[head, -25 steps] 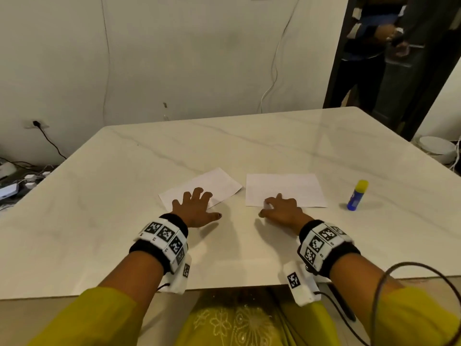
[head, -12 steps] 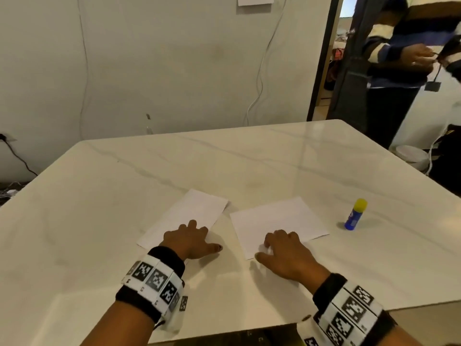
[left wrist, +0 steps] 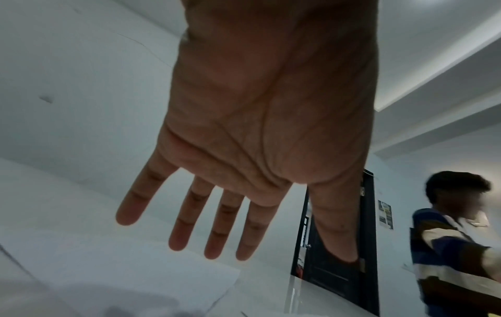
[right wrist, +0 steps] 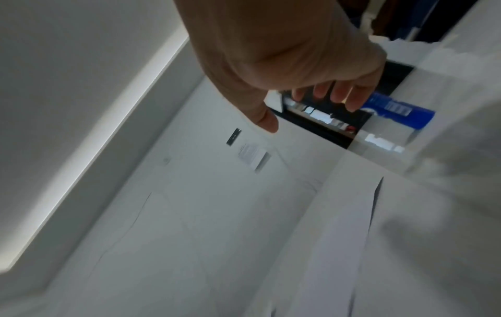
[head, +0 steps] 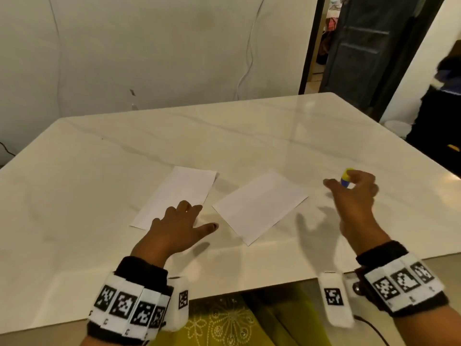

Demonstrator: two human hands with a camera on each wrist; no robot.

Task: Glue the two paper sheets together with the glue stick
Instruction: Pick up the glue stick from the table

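The glue stick [head: 346, 178] is approached near the table's [head: 124, 151] right edge by the right hand [head: 354, 196], fingers spread, not yet grasping; the left sheet [head: 179, 193] is pressed flat by the left hand [head: 174, 228], fingers straight.

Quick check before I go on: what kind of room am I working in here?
Probably a room in a home, not a workshop: a glossy white marble-look table against a plain white wall with a loose white cable, and a dark panelled door opening to another room.

Two white paper sheets [head: 259, 206] flat, apart; blue-yellow glue stick [head: 346, 178] upright.
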